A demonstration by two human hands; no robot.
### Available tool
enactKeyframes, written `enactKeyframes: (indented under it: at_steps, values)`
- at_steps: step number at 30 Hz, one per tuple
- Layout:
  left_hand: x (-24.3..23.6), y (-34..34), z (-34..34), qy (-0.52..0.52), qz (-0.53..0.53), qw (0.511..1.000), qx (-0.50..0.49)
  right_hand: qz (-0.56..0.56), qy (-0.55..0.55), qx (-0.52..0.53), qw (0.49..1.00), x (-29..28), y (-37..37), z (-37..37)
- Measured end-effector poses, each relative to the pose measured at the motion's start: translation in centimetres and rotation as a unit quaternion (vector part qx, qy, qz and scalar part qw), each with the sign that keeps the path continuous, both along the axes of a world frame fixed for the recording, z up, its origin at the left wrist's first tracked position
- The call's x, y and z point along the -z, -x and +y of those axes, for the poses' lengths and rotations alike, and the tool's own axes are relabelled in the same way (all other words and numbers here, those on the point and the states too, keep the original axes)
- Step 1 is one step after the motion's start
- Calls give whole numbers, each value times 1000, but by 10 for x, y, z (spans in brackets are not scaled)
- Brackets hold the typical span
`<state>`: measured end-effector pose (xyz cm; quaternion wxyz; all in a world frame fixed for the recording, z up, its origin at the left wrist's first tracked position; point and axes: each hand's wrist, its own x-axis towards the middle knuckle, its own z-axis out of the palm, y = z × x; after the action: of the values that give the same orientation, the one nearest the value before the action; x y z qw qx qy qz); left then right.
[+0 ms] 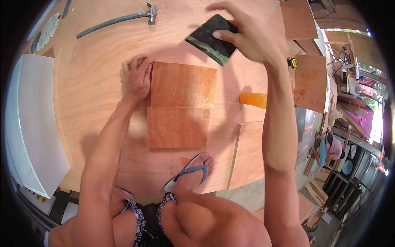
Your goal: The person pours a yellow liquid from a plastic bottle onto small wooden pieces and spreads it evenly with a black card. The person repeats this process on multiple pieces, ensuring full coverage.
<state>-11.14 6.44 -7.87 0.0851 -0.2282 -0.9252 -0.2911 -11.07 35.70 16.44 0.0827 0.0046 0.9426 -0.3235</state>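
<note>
Two reddish-brown wooden boards, an upper one (183, 84) and a lower one (178, 127), lie edge to edge on a large plywood sheet (94, 82). My left hand (136, 79) rests beside the upper board, its bent fingers slightly apart against the left edge near the far corner. Above the sheet, to the right and beyond the boards, my right hand (247, 35) grips a thin square panel (212, 41), black and shiny with a pale green streak. Its thumb lies across the panel's face; the fingers underneath are partly hidden.
A claw hammer (119, 23) lies at the far side. An orange cylindrical object (252, 99) sits right of the boards, partly behind my forearm. A white panel (37, 119) stands left; another wooden board (247, 154) lies near right. My sandalled foot (191, 173) is close. A person (329, 149) crouches far right.
</note>
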Motion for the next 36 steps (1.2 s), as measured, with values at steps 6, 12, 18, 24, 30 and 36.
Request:
enactKeyframes:
  at_steps: [6,12,18,24,30,36]
  values:
    - [5,6,-3,-38,1,998,40,105,111,137,979,-8,-76,16]
    - [3,19,-29,-62,-23,990,127,147,231,148,950,-2,-111,8]
    - [-52,6,-79,45,-137,938,317,138,359,335,860,86,-154,-1]
    - [-27,-42,-98,69,-77,953,283,105,595,384,698,126,-213,-12]
    - [-22,-51,-94,90,-64,955,276,20,659,404,634,167,-243,-5]
    - [-15,-61,-88,68,-67,958,270,-28,618,353,702,191,-239,10]
